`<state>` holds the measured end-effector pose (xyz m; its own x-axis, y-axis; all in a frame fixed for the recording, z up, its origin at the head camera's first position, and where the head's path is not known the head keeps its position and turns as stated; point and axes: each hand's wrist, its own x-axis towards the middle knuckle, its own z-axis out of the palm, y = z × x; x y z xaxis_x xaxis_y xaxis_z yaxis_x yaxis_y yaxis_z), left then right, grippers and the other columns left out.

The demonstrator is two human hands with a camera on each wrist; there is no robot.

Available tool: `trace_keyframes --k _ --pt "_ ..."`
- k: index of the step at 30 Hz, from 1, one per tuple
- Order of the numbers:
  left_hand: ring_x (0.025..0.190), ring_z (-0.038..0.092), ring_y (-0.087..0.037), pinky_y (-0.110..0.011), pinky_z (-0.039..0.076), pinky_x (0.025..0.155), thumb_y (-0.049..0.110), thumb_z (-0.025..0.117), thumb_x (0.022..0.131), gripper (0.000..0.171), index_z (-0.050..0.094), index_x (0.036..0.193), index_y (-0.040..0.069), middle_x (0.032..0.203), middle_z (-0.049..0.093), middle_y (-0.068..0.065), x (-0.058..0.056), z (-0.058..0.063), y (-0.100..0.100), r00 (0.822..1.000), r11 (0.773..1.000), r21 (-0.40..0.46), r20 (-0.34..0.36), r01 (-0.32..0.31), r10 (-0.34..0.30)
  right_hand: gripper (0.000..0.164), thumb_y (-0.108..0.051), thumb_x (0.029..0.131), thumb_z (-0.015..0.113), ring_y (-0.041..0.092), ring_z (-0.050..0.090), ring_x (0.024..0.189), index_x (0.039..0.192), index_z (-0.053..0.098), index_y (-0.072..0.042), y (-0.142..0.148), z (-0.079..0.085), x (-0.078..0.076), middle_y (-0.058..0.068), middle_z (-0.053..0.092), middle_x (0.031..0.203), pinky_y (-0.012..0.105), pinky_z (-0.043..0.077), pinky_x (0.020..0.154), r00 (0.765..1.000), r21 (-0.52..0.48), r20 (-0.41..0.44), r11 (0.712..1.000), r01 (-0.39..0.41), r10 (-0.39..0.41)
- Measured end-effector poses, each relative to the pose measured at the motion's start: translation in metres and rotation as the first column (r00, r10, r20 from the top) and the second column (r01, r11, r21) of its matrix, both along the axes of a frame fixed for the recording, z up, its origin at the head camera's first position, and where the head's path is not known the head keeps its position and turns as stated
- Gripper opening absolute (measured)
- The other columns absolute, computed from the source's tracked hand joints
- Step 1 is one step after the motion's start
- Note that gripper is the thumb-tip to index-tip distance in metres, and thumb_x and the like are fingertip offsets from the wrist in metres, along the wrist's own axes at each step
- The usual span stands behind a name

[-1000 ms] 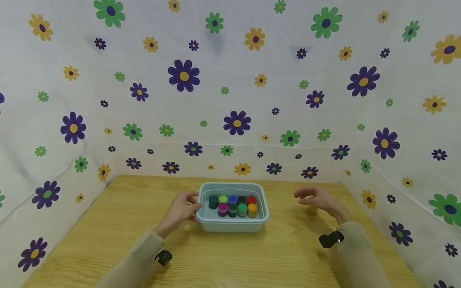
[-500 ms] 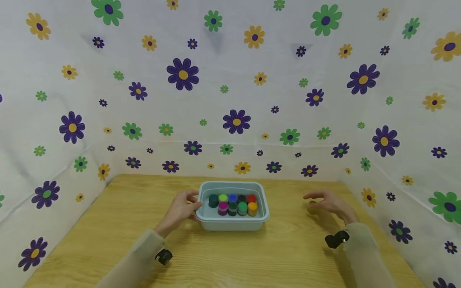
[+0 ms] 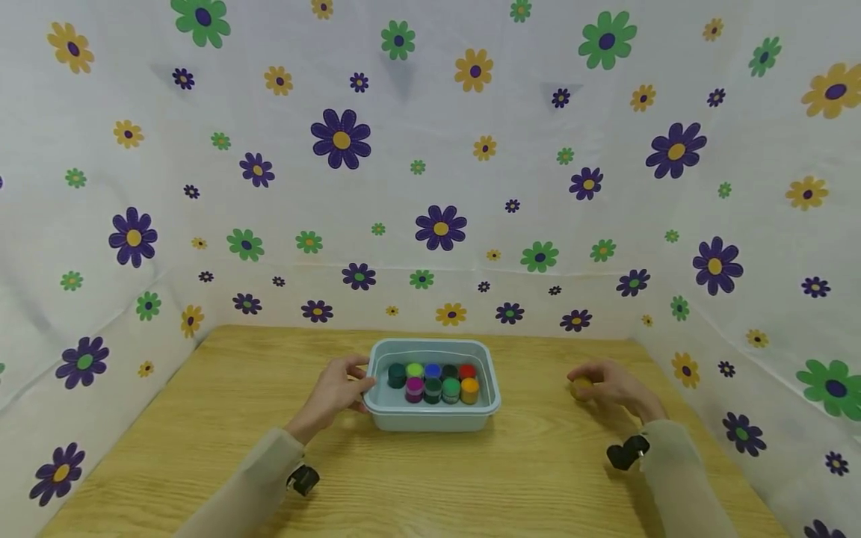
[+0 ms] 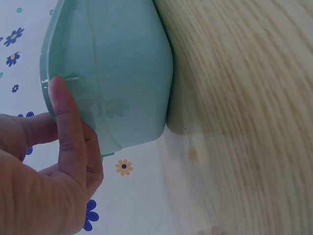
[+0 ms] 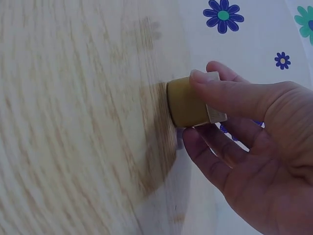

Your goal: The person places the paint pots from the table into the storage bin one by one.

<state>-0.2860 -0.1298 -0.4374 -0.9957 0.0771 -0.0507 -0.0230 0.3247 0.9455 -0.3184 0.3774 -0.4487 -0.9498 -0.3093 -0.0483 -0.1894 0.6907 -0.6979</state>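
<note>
On the left side, my left hand (image 3: 334, 390) grips the rim of a pale blue-green plastic tub (image 3: 430, 423), thumb over the edge and fingers beneath it in the left wrist view. Inside the tub several small paint jars stand in two rows, among them a magenta jar (image 3: 415, 390), a green jar (image 3: 451, 391) and an orange jar (image 3: 469, 391). Off to the right, my right hand (image 3: 615, 385) pinches a mustard-yellow paint jar (image 5: 187, 103) between thumb and fingers. Its yellow end faces the wooden table, close to the surface, with the clear-looking end toward the palm.
The light wooden table (image 3: 430, 486) carries the tub near its far edge. White cloth with printed flowers (image 3: 440, 227) encloses the back and both sides. A small black camera sits on each wrist, such as the right wrist camera (image 3: 628, 453).
My right hand has moved rightward, then lowered over the mustard-yellow paint jar, and its thumb and fingers have closed on it. My left hand has stayed on the tub's rim.
</note>
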Motion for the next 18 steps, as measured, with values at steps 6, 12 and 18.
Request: trace_keyframes --k 6,12,18 --pt "0.069 0.062 -0.023 -0.038 0.061 0.057 0.002 0.064 0.092 0.043 0.056 0.134 0.001 0.108 0.055 -0.02 -0.001 0.0 0.0 1.0 1.0 -0.011 0.004 -0.003 0.003 0.04 -0.009 0.086 0.073 0.042 0.054 0.121 0.123 0.063 0.004 -0.003 -0.004 -0.001 0.023 0.062 0.127 0.057 0.044 0.104 0.999 -0.022 -0.023 0.999 -0.039 0.039" --pt "0.067 0.062 -0.021 -0.037 0.06 0.055 0.001 0.064 0.091 0.043 0.056 0.133 0.0 0.105 0.055 -0.019 0.0 -0.001 0.001 1.0 1.0 0.004 -0.009 0.0 0.0 0.043 -0.016 0.088 0.073 0.048 0.048 0.127 0.125 0.062 0.002 -0.013 0.0 0.006 0.023 0.06 0.131 0.062 0.04 0.106 0.999 -0.059 -0.02 0.997 -0.051 0.05" --pt "0.065 0.061 -0.021 -0.036 0.06 0.054 0.0 0.064 0.091 0.042 0.057 0.132 0.0 0.103 0.055 -0.018 0.0 -0.001 0.002 1.0 1.0 0.016 -0.006 -0.005 0.005 0.045 -0.021 0.088 0.074 0.05 0.046 0.129 0.128 0.062 -0.003 -0.028 0.005 0.009 0.019 0.058 0.135 0.063 0.041 0.104 0.998 -0.076 -0.006 0.995 -0.066 0.066"
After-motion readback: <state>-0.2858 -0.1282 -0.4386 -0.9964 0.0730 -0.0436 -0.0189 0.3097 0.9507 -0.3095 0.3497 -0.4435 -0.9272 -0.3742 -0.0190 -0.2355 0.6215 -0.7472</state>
